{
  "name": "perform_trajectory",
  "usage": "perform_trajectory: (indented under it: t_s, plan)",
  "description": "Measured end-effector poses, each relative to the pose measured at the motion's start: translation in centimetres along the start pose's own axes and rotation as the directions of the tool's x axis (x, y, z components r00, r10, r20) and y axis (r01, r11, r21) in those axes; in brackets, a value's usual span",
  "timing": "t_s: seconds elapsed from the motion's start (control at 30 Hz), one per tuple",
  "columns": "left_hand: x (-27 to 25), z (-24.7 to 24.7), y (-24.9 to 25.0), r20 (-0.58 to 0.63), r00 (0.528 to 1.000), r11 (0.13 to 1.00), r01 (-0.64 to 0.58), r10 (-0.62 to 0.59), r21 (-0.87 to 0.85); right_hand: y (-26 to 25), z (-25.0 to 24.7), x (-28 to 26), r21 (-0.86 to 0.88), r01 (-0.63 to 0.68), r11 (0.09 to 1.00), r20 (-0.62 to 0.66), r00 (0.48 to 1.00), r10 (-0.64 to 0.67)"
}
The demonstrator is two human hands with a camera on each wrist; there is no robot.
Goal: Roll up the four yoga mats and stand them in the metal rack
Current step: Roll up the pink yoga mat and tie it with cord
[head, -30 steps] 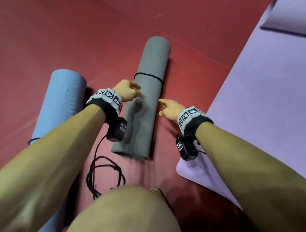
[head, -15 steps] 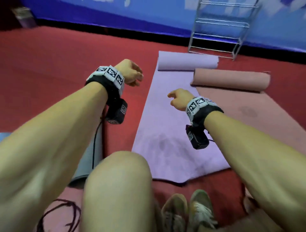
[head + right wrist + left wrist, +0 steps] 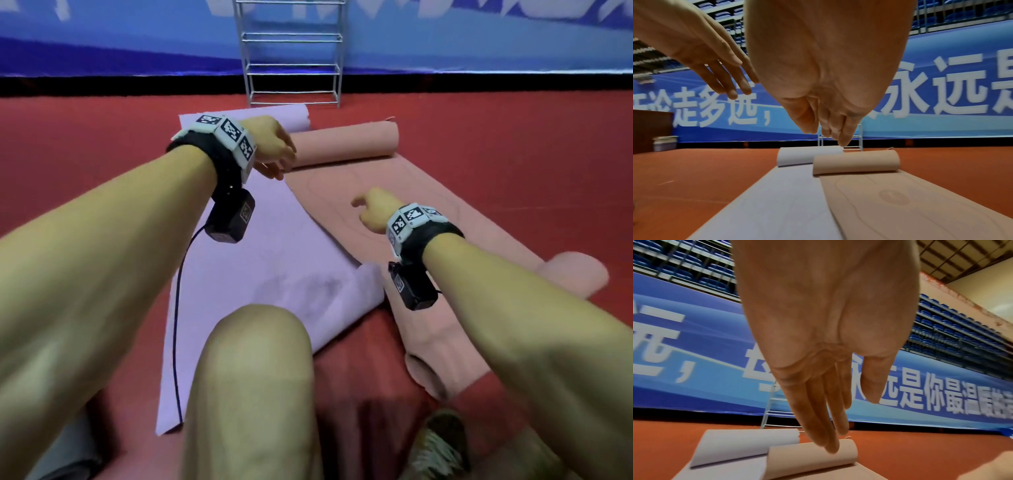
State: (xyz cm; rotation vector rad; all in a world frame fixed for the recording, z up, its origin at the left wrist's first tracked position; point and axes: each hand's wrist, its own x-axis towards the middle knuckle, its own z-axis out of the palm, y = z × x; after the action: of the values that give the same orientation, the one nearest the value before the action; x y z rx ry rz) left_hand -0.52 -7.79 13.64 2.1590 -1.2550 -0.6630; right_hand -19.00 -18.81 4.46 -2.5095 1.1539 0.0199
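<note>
Now both hands, the left hand [image 3: 274, 145] and right hand [image 3: 376, 214], are hanging loose-fingered and empty, having left the rolled grey mat [image 3: 65, 448]. They are reaching over the half-unrolled lilac foam mat [image 3: 260, 253] and peach foam mat [image 3: 404, 178], likely next for rolling; the wire metal rack [image 3: 293, 51] is standing beyond.

lilac mat [image 3: 274, 246], pink mat [image 3: 404, 192], both half-unrolled

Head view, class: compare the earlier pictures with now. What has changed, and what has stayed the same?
The left hand and right hand left the rolled grey mat and now reach, empty, over the lilac mat and pink mat. The view swung from the grey and blue rolls toward the metal rack. Both flat mats remain only partly rolled.
</note>
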Motion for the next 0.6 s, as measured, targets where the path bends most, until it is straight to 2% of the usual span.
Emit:
perform_trajectory:
  t_s: [0.17,0.37,0.47,0.6]
  plan:
    - [4.3,5.5,8.3,0.157,0.986,0.998,-0.042,0.05,-0.05,10.0,-1.5,-1.5,0.042,-0.187,0.982,-0.017,0.982,0.188]
    - [6.8,14.7,17.5,0.368,0.922,0.988,-0.076,0.12,-0.132,20.2,-0.4,-4.4,0.072,-0.348,0.935,-0.006,0.937,0.349]
    - [7.4,21.8,19.7,0.439,0.883,0.984,-0.111,0.163,-0.143,24.7,1.3,-5.9,0.037,-0.396,0.917,0.021,0.918,0.395]
    - [7.4,32.3,19.0,0.573,0.809,0.99,-0.132,0.133,-0.043,30.1,4.4,-7.6,-0.079,-0.409,0.909,0.138,0.899,0.416]
